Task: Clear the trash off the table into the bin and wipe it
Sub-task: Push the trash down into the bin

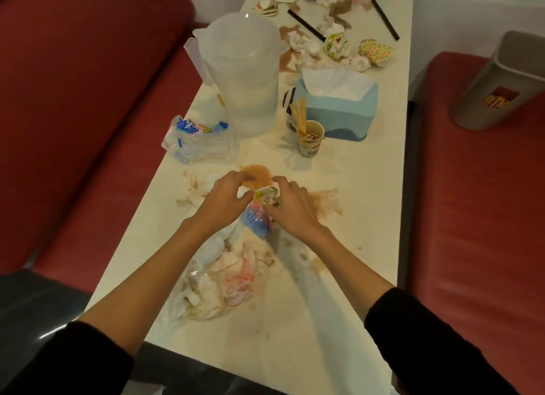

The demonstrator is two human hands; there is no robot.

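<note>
My left hand [224,197] and right hand [292,206] meet over the middle of the white table [368,217]. The right hand grips a crumpled paper cup [266,194] together with a blue wrapper [256,222] that hangs below it. The left hand's fingers curl over a white tissue [243,190], and its thumb lies against the cup. A brown spill [257,174] lies just beyond the fingers. A heap of stained tissues and thin plastic [218,282] sits between my forearms. The grey bin [498,82] stands on the red seat to the right.
A clear plastic pitcher [244,70], a blue tissue box [339,108] and a paper cup of wooden sticks [309,139] stand beyond my hands. A clear wrapper [194,141] lies at left. Crumpled cups, tissues and black straws [339,38] litter the far end. Red benches [88,114] flank the table.
</note>
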